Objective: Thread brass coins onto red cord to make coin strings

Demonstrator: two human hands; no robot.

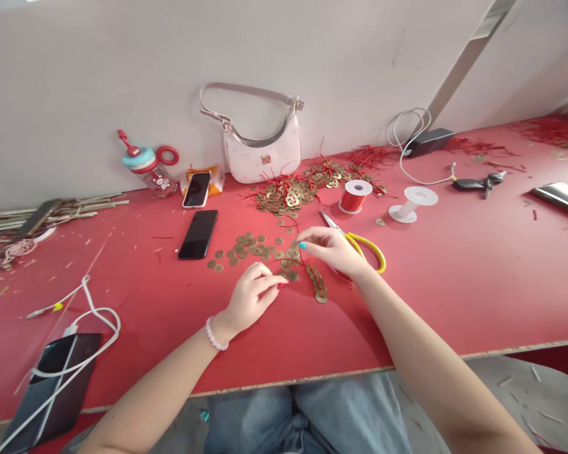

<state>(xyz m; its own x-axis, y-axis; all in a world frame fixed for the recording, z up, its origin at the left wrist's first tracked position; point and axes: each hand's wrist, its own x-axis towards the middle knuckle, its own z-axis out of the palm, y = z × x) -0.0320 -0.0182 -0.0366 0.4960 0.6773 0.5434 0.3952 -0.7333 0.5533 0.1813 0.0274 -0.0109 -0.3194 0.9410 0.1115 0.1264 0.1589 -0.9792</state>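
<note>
You are sitting at a long red table (454, 284), and your two hands are meeting over a little strip of round brass coins tied together with red string (317, 285). That coin strip is lying flat on the table, right in the middle, just in front of you.

Your left hand (250, 299) is sitting just left of the coin strip. Its fingers are pressed together at the tips, and they seem to be pinching a thin bit of red string or a coin, but it is too small to tell which. Your right hand (334, 249) is reaching over the top end of the coin strip. Its fingertips are pinching close together at a loose coin or the string there.

Just behind the coin strip, loose brass coins (250, 247) are spread out, not tied yet. Farther behind them, a big heap of coins already tied with red string (303, 186) is waiting by the wall, so it looks like a lot is done, and the loose ones are left to do.

Yellow-handled scissors (360, 243) are lying right behind your right hand. A spool of red string (355, 195) and an empty white spool (411, 205) are standing behind the scissors. A black phone (199, 233) is lying well left of the coin strip.
</note>
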